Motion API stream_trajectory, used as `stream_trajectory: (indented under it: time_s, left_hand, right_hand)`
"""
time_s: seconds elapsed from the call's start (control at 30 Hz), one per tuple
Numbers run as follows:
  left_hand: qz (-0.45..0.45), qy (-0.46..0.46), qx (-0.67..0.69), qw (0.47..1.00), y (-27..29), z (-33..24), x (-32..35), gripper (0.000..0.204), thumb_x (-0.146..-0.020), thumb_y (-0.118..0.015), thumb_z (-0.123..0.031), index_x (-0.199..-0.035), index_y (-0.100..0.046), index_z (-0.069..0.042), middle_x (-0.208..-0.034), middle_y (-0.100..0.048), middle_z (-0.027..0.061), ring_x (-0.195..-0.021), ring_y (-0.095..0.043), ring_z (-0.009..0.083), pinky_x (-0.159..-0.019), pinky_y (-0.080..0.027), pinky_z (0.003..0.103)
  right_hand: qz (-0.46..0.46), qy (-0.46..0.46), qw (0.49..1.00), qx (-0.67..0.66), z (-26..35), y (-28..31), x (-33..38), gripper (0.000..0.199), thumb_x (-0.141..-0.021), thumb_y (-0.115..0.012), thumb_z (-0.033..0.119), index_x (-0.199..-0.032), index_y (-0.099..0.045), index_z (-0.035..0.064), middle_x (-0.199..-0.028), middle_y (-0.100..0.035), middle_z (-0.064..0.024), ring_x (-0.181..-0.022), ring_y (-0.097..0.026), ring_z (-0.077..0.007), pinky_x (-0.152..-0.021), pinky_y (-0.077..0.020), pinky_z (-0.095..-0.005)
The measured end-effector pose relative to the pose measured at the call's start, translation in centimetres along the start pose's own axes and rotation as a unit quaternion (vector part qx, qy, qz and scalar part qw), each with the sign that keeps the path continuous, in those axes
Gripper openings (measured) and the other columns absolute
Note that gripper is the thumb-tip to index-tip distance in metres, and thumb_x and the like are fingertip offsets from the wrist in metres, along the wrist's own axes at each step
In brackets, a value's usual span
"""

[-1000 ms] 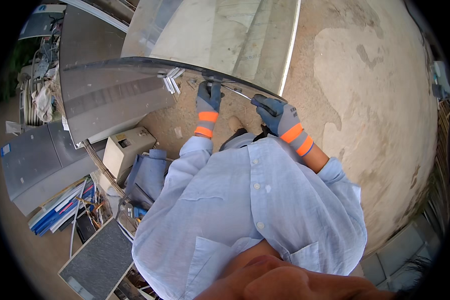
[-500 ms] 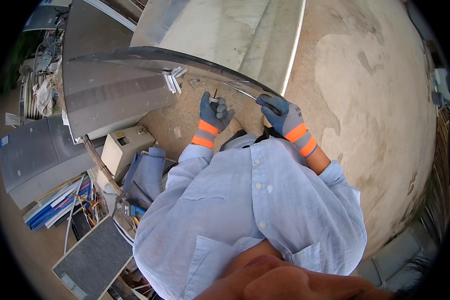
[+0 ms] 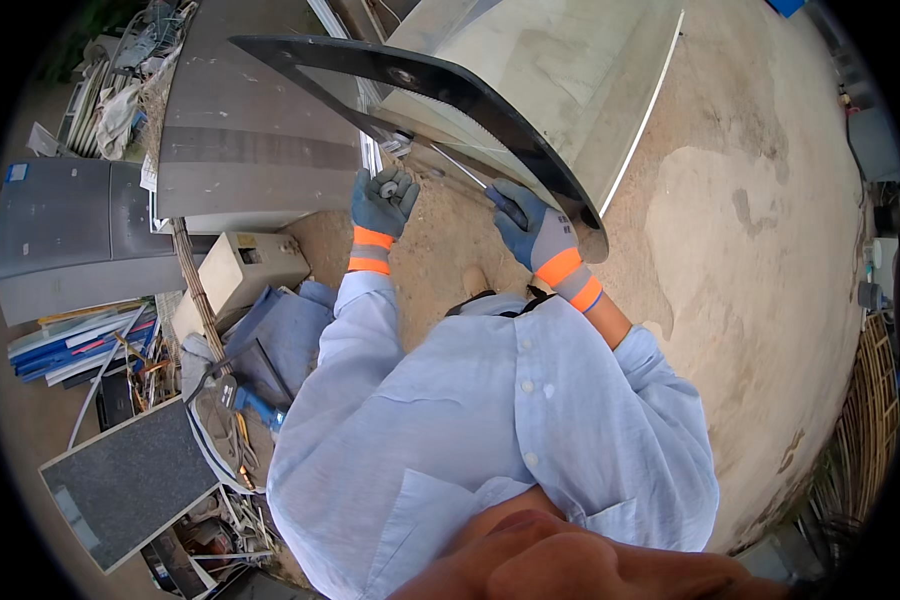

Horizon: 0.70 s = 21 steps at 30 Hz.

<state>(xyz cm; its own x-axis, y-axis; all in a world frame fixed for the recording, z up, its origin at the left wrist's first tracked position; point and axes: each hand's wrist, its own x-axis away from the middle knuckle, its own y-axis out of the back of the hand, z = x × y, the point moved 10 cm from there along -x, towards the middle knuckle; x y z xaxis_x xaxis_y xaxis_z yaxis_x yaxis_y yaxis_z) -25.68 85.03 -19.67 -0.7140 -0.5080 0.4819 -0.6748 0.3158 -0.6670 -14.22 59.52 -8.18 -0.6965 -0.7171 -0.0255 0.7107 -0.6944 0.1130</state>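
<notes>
My left hand (image 3: 380, 208), in a grey-blue glove with an orange cuff, is closed around a small grey round fitting (image 3: 388, 188); its exact kind is unclear. In my right hand (image 3: 538, 228) is a screwdriver (image 3: 511, 208) with a dark blue handle, its long shaft pointing up and left. In front of both hands is a tilted glass pane (image 3: 448, 82) with a wide black border. The pane's lower right corner comes down beside my right hand; whether they touch I cannot tell. Light metal strips (image 3: 370, 152) show just beyond my left hand.
Large glass sheets (image 3: 530, 70) lie beyond the pane. A grey panel (image 3: 260, 130) and a grey refrigerator-like cabinet (image 3: 65, 220) are at the left. Nearer stand a beige box (image 3: 232, 285), a blue power tool (image 3: 260, 405) and a dark board (image 3: 145, 480). Concrete ground (image 3: 730, 280) spreads to the right.
My left hand has moved forward and left. The black-bordered pane has tilted and shows more of its face. My right hand still grips the screwdriver, a little lower beside the pane's corner.
</notes>
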Motion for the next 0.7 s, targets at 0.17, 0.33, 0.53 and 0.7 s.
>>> stream_trajectory:
  time_s: [0.17,0.33,0.53,0.7]
  left_hand:
    - [-0.115,0.016,-0.239,0.964,-0.3,-1.9,-4.7,0.044,-0.095,-0.059,-0.054,-0.117,-0.067,-0.016,-0.092,-0.058,0.0064,-0.077,-0.064,0.0204,-0.085,-0.059,0.047]
    - [-0.111,-0.018,-0.284,0.952,-2.5,-1.7,-6.6,0.039,-0.098,-0.055,-0.05,-0.112,-0.061,-0.014,-0.095,-0.063,0.0089,-0.08,-0.068,0.0238,-0.076,-0.062,0.043]
    - [-0.103,-0.061,-0.286,0.951,-1.7,-1.3,-8.4,0.036,-0.1,-0.051,-0.05,-0.101,-0.062,-0.016,-0.088,-0.066,0.0062,-0.077,-0.068,0.0205,-0.073,-0.062,0.037]
    - [-0.133,-0.036,-0.16,0.977,-0.4,-0.2,-9.7,0.037,-0.098,-0.053,-0.051,-0.081,-0.055,-0.018,-0.064,-0.05,-0.0004,-0.054,-0.054,0.0185,-0.063,-0.059,0.041]
  right_hand:
    - [0.031,-0.015,0.992,0.122,-0.7,-3.3,-4.1,0.042,-0.095,-0.058,0.003,-0.136,-0.054,-0.0044,-0.13,-0.067,-0.0158,-0.12,-0.065,-0.0215,-0.097,-0.0502,-0.0287]
    - [0.023,0.0,0.983,0.182,-1.7,-4.1,-4.9,0.041,-0.095,-0.059,0.007,-0.135,-0.058,-0.0007,-0.125,-0.07,-0.0143,-0.114,-0.068,-0.0225,-0.094,-0.0523,-0.0307]
    - [0.005,-0.069,0.997,0.029,-3.4,-4.5,-5.6,0.039,-0.094,-0.064,0.016,-0.131,-0.063,0.0032,-0.115,-0.074,-0.0079,-0.099,-0.07,-0.0161,-0.083,-0.0547,-0.0275]
    - [0.052,-0.226,0.963,-0.139,-4.6,-5.2,-4.9,0.037,-0.096,-0.064,0.02,-0.129,-0.066,0.0046,-0.104,-0.073,-0.0022,-0.084,-0.068,-0.0093,-0.065,-0.0528,-0.024]
